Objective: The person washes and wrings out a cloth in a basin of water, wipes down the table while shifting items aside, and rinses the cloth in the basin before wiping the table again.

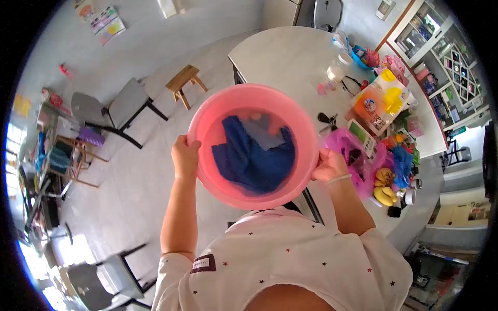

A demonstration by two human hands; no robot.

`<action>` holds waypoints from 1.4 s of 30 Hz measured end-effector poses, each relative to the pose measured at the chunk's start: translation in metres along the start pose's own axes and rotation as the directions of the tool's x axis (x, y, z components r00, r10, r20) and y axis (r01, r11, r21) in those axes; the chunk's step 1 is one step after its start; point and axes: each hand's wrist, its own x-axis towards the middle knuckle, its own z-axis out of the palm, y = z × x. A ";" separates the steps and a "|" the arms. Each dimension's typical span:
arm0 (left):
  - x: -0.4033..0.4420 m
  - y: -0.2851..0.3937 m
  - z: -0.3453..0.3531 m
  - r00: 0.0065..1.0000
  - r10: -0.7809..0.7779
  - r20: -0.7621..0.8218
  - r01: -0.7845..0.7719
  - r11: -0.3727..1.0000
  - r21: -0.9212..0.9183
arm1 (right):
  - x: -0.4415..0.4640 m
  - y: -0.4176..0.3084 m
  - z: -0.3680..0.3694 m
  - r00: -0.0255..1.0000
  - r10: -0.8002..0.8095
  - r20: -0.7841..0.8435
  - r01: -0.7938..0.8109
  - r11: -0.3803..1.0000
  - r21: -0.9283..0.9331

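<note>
A round pink plastic basin [207, 184] is held out in front of my body, its mouth facing up toward me. Dark blue cloth [254, 160] lies in it, with a paler grey-blue patch near the top; it seems to sit in water. My left hand [185, 155] grips the rim at the left, thumb on top. On the opposite side, my right hand [330, 165] holds the rim, with a thin band at the wrist. The fingers under the rim are hidden on both sides.
Beyond the basin stands a pale table [285, 52]. Its right side carries a pink plastic bag [340, 142], bananas [385, 195], an orange-and-yellow package [381, 103] and a blue basket [359, 56]. A wooden stool [182, 78] and grey chairs [132, 103] stand on the floor at left.
</note>
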 end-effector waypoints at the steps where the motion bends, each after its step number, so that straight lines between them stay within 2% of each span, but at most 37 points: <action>1: 0.023 0.004 0.010 1.000 -0.002 0.018 0.002 1.000 -0.011 | 0.021 -0.008 0.002 0.995 -0.089 0.052 0.097 0.978 -0.185; 2: 0.044 0.009 0.022 0.999 -0.006 0.037 0.006 1.000 -0.018 | 0.046 -0.017 -0.002 0.980 -0.164 0.115 0.195 0.914 -0.357; 4: 0.082 0.011 0.048 0.999 0.026 0.035 -0.029 0.995 0.091 | 0.080 -0.035 0.006 0.958 -0.249 0.140 0.286 0.855 -0.432; 5: 0.104 0.013 0.064 0.998 0.044 0.033 -0.048 0.988 0.144 | 0.097 -0.046 0.014 0.959 -0.268 0.090 0.283 0.892 -0.354; 7: 0.140 0.013 0.093 0.998 0.007 0.070 -0.014 0.995 0.102 | 0.115 -0.059 0.031 0.956 -0.293 0.012 0.284 0.915 -0.287; 9: 0.175 0.018 0.117 0.992 -0.022 0.123 0.014 0.998 0.065 | 0.135 -0.080 0.044 0.939 -0.344 0.018 0.331 0.886 -0.326; 11: 0.210 0.038 0.136 0.983 0.059 0.175 -0.087 0.983 0.160 | 0.170 -0.102 0.027 0.915 -0.400 0.055 0.391 0.845 -0.364; 13: 0.239 0.055 0.157 0.964 0.081 0.254 -0.142 0.962 0.234 | 0.184 -0.115 0.036 0.915 -0.400 -0.057 0.385 0.906 -0.177; 14: 0.253 0.062 0.168 0.952 0.072 0.298 -0.154 0.953 0.262 | 0.189 -0.120 0.047 0.920 -0.351 -0.173 0.364 0.930 0.048; 15: 0.268 0.068 0.179 0.937 0.068 0.344 -0.174 0.941 0.289 | 0.192 -0.125 0.064 0.921 -0.281 -0.269 0.354 0.893 0.280; 18: 0.306 0.071 0.212 0.891 0.079 0.448 -0.245 0.912 0.328 | 0.198 -0.127 0.089 0.861 -0.421 -0.285 0.493 0.826 0.273; 21: 0.333 0.098 0.229 0.801 0.066 0.594 -0.329 0.878 0.346 | 0.211 -0.126 0.079 0.804 -0.472 -0.362 0.574 0.775 0.263; 24: 0.358 0.099 0.244 0.648 0.106 0.754 -0.478 0.827 0.295 | 0.203 -0.117 0.079 0.731 -0.506 -0.459 0.651 0.719 0.243; 25: 0.357 0.121 0.245 0.594 -0.078 0.801 -0.300 0.902 0.310 | 0.197 -0.107 0.071 0.664 -0.654 -0.364 0.663 0.739 -0.117; 28: 0.385 0.121 0.253 0.299 -0.008 0.954 -0.563 0.806 0.183 | 0.194 -0.103 0.060 0.628 -0.640 -0.442 0.749 0.652 0.119; 29: 0.388 0.124 0.260 0.220 -0.041 0.975 -0.603 0.780 0.168 | 0.196 -0.101 0.065 0.463 -0.668 -0.582 0.798 0.600 -0.053; 31: 0.393 0.138 0.270 0.045 -0.019 0.999 -0.729 0.683 0.046 | 0.199 -0.099 0.096 0.063 -0.672 -0.738 0.750 0.520 -0.409; 32: 0.397 0.149 0.273 -0.045 -0.011 0.999 -0.775 0.631 -0.028 | 0.206 -0.095 0.103 -0.256 -0.798 -0.545 0.436 0.408 -0.802; 33: 0.400 0.166 0.274 -0.170 0.068 0.983 -0.881 0.436 -0.182 | 0.213 -0.092 0.108 -0.425 -0.880 -0.214 -0.029 0.249 -0.968; 34: 0.398 0.180 0.278 -0.194 0.128 0.973 -0.885 0.405 -0.230 | 0.218 -0.087 0.121 -0.395 -0.905 0.156 -0.506 0.073 -0.859; 35: 0.393 0.191 0.283 -0.216 0.189 0.958 -0.887 0.373 -0.274 | 0.225 -0.081 0.137 -0.166 -0.985 0.040 -0.453 0.040 -0.891; 36: 0.385 0.200 0.289 -0.232 0.250 0.940 -0.887 0.342 -0.310 | 0.235 -0.079 0.158 0.085 -0.995 -0.060 -0.383 0.023 -0.923; 38: 0.363 0.216 0.306 -0.410 0.184 0.894 -0.850 0.279 -0.447 | 0.280 -0.057 0.168 0.454 -0.847 -0.277 -0.463 0.042 -0.886; 40: 0.341 0.187 0.343 -0.597 0.237 0.766 -0.766 0.113 -0.632 | 0.298 -0.051 0.209 0.614 -0.618 -0.491 -0.614 0.018 -0.789; 42: 0.313 0.165 0.371 -0.535 0.059 0.843 -0.845 -0.013 -0.535 | 0.327 -0.045 0.186 0.668 -0.547 -0.505 -0.638 -0.071 -0.766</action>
